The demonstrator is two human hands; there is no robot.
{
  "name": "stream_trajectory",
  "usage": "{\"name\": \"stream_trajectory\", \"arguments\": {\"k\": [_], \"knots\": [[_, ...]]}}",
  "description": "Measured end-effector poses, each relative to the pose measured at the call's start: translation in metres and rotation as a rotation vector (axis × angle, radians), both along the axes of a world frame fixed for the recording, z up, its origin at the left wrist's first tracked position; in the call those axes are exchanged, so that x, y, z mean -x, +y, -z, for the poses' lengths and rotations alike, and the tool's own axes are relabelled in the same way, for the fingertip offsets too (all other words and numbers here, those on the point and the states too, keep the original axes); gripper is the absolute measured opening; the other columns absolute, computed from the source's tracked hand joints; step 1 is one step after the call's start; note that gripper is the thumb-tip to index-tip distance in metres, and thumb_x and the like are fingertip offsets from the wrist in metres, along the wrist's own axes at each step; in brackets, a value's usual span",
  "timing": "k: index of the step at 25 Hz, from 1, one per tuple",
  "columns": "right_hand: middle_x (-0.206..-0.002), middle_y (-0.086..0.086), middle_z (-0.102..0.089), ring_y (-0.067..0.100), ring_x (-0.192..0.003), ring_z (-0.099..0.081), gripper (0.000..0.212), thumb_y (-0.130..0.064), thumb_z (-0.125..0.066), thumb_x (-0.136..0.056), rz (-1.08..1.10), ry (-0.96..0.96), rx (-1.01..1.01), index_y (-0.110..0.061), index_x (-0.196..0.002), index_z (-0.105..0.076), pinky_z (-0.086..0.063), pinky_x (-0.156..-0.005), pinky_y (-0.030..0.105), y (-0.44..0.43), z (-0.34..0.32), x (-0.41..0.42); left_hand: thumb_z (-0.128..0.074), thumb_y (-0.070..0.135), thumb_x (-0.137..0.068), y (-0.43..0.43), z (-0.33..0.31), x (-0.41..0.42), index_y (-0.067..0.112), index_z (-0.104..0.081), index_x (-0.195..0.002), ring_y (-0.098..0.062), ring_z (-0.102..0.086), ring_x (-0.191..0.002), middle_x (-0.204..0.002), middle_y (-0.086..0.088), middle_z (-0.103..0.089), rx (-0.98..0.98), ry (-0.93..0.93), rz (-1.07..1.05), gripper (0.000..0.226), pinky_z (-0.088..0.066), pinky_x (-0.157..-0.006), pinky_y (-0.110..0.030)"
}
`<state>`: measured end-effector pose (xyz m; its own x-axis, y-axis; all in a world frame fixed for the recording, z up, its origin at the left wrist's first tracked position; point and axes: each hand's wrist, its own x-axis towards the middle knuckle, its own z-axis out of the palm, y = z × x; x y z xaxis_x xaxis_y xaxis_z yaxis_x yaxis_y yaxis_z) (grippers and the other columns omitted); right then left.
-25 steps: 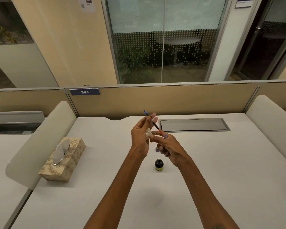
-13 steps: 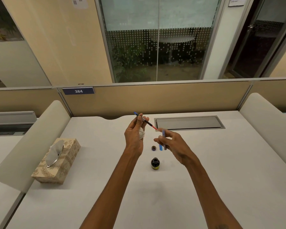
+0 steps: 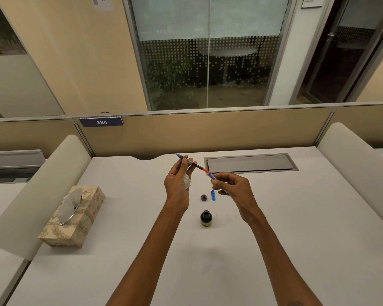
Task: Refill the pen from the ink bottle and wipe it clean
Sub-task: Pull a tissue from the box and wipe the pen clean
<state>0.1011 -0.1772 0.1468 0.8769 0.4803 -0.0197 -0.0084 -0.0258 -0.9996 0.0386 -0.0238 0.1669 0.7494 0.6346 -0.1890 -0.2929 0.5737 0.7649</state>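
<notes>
My left hand (image 3: 177, 184) pinches the pen (image 3: 197, 166) near its blue tip, raised above the desk, and a crumpled white tissue (image 3: 187, 181) is tucked under its lower fingers. A blue barrel piece (image 3: 212, 176) is pinched in my right hand (image 3: 232, 188), with its end against the pen's red rear end. Below them the open dark ink bottle (image 3: 205, 218) stands upright on the white desk (image 3: 296, 228). Its cap (image 3: 204, 197) and a small blue pen cap (image 3: 213, 195) lie just beyond the bottle.
A patterned tissue box (image 3: 73, 217) with a tissue sticking out sits at the left of the desk. A grey cable hatch (image 3: 251, 163) lies at the back. Curved white dividers (image 3: 38, 195) flank the desk on both sides.
My right hand has brought the blue barrel piece up and left until it meets the rear of the pen. The small blue cap now lies uncovered on the desk.
</notes>
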Motion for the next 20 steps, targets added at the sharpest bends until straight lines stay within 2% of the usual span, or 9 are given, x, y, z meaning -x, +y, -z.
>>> {"name": "stream_trajectory", "arguments": {"k": [7,11,15,20], "knots": [[-0.092,0.007,-0.074,0.013,-0.075,-0.073,0.019,-0.015,-0.071,-0.088,-0.006,-0.014,-0.006,-0.012,-0.106,-0.071,-0.057,-0.066,0.017,0.004,0.000,0.001,-0.059,0.017,-0.095,-0.006,0.001,0.003,0.017,-0.072,-0.101,-0.010,-0.075,-0.090,-0.093,0.005,-0.079,-0.059,0.039,0.012,0.014,-0.035,-0.114,-0.045],[-0.099,0.005,-0.075,0.020,-0.088,-0.073,0.025,-0.016,-0.070,-0.088,0.035,-0.049,-0.032,-0.009,-0.112,-0.073,-0.058,-0.077,0.020,0.007,0.001,-0.003,-0.062,0.016,-0.093,-0.010,0.002,0.004,0.016,-0.073,-0.099,-0.014,-0.075,-0.093,-0.093,0.000,-0.079,-0.071,0.037,0.021,0.012,-0.038,-0.115,-0.045],[-0.112,0.006,-0.070,0.020,-0.097,-0.072,0.030,-0.012,-0.061,-0.094,-0.031,-0.062,-0.096,-0.005,-0.123,-0.067,-0.057,-0.088,0.023,0.006,0.000,-0.002,-0.064,0.016,-0.092,-0.012,0.003,0.002,0.015,-0.074,-0.099,-0.021,-0.074,-0.098,-0.095,-0.004,-0.079,-0.092,0.058,0.030,0.012,-0.041,-0.113,-0.045],[-0.095,0.011,-0.073,0.026,-0.087,-0.070,0.019,-0.012,-0.066,-0.091,0.028,-0.040,-0.119,-0.007,-0.108,-0.070,-0.059,-0.075,0.023,0.005,-0.004,-0.003,-0.063,0.016,-0.092,-0.016,0.004,0.000,0.013,-0.073,-0.103,-0.019,-0.074,-0.098,-0.097,-0.002,-0.078,-0.100,0.070,0.042,0.015,-0.043,-0.111,-0.040]]}}
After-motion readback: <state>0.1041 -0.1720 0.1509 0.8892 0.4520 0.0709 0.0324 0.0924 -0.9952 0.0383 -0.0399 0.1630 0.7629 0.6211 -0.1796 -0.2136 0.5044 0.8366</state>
